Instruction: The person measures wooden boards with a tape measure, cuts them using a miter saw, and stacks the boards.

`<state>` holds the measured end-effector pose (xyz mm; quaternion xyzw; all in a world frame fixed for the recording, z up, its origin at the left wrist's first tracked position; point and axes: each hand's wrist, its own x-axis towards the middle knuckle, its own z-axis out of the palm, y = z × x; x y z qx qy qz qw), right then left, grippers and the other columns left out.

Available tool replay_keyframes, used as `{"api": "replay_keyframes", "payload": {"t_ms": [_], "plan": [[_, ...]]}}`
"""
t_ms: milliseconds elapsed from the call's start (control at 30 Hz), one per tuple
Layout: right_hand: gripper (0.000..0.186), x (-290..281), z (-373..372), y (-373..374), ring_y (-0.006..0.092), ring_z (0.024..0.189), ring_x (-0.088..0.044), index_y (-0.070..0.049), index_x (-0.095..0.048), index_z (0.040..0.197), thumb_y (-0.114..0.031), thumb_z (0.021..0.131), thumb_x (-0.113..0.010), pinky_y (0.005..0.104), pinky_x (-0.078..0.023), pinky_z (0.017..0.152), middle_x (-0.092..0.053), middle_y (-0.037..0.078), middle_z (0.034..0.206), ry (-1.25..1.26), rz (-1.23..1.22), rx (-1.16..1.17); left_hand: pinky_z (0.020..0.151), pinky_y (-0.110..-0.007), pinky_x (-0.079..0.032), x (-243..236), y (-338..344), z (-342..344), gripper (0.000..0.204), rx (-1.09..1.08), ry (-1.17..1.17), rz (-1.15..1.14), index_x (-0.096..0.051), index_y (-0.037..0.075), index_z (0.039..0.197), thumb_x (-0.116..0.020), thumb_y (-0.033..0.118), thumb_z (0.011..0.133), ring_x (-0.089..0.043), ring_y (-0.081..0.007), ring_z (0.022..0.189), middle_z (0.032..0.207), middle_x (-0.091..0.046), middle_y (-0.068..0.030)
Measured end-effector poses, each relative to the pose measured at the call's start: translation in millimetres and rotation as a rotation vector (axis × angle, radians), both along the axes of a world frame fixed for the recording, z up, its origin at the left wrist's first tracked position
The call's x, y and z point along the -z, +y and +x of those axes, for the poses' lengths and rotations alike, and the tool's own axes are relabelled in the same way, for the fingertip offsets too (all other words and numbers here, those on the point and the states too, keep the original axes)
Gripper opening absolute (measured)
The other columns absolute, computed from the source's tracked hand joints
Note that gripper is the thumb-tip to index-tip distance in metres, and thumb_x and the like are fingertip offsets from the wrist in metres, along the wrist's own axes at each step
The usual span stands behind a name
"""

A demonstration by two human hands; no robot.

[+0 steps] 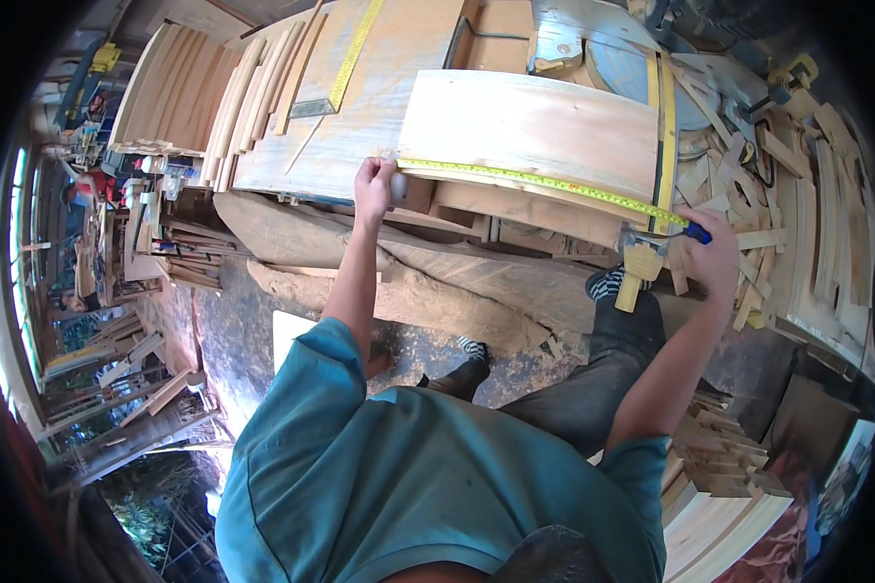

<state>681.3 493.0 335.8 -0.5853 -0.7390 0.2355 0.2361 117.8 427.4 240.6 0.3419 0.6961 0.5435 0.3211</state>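
Observation:
A yellow tape measure (544,182) is stretched along the near edge of a pale wooden board (530,126) on the bench. My left hand (376,178) pinches the tape's end at the board's left corner. My right hand (710,255) grips the blue tape case (695,230) beyond the board's right end. Just left of that hand, a wooden-handled clamp or fence piece (640,267) sticks out from the bench front.
A yellow-scaled square (316,107) lies on the bench (272,175), beside stacked boards (165,87). Offcuts (749,204) crowd the right side. A large slab (418,291) lies below the bench front near my feet. More stacked timber (719,486) stands at lower right.

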Motion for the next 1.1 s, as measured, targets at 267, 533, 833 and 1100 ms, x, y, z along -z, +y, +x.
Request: {"api": "replay_keyframes", "payload": {"t_ms": [267, 533, 833, 1100], "plan": [[0.04, 31.2, 22.5, 17.3, 0.0348, 0.102, -0.066, -0.011, -0.078, 0.105, 0.0, 0.071, -0.062, 0.0417, -0.052, 0.09, -0.07, 0.014, 0.107, -0.067, 0.059, 0.054, 0.076, -0.025, -0.05, 24.4, 13.0, 11.8, 0.014, -0.066, -0.06, 0.134, -0.071, 0.001, 0.095, -0.074, 0.015, 0.096, -0.062, -0.0096, 0.082, 0.09, -0.071, -0.004], [0.036, 40.2, 22.1, 16.4, 0.0355, 0.1, -0.067, -0.017, -0.078, 0.101, -0.001, 0.072, -0.063, 0.0453, -0.053, 0.087, -0.071, 0.012, 0.101, -0.098, 0.093, 0.113, 0.077, -0.027, -0.051, 38.7, 19.0, 23.7, 0.007, -0.233, -0.05, 0.205, -0.073, 0.0, 0.093, -0.076, 0.007, 0.092, -0.062, -0.0113, 0.079, 0.085, -0.071, -0.0048], [0.037, 33.9, 10.6, 8.0, 0.0366, 0.101, -0.065, -0.01, -0.076, 0.103, 0.002, 0.071, -0.063, 0.0441, -0.051, 0.089, -0.069, 0.016, 0.104, -0.102, 0.052, 0.183, 0.076, -0.026, -0.051, 42.0, 18.0, 17.4, 0.013, -0.189, -0.097, 0.255, -0.072, -0.001, 0.094, -0.079, 0.01, 0.093, -0.062, -0.0106, 0.079, 0.087, -0.072, -0.0056], [0.037, 36.0, 9.8, 7.7, 0.0361, 0.104, -0.064, -0.013, -0.076, 0.102, 0.002, 0.069, -0.067, 0.0454, -0.051, 0.092, -0.069, 0.014, 0.106, -0.097, 0.024, 0.2, 0.074, -0.025, -0.05, 38.2, 16.7, 20.3, 0.015, -0.193, -0.086, 0.249, -0.073, -0.001, 0.094, -0.08, 0.011, 0.092, -0.062, -0.0103, 0.079, 0.087, -0.072, -0.0055]]}}
